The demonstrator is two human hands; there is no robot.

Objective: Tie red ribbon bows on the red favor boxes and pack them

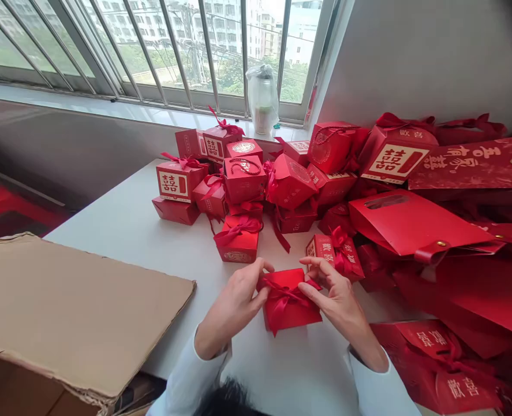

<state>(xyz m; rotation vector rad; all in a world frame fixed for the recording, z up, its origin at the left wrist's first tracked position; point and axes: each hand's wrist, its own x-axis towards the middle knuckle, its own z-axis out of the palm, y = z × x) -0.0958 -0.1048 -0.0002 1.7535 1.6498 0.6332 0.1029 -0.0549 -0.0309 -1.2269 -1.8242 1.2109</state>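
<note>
A small red gift box sits on the table in front of me, a dark-pink ribbon bow tied across its top. My left hand grips its left side, thumb and forefinger at the ribbon there. On the other side, my right hand has its thumb on the ribbon at the right edge and its fingers curved behind the box. Just beyond my right fingers lies another bowed gift box. A red box with a bow stands behind my left hand.
Several red gift boxes are piled on the white table by the window. Red gift bags heap up on the right. A large open cardboard carton stands at left. On the windowsill is a bagged jar.
</note>
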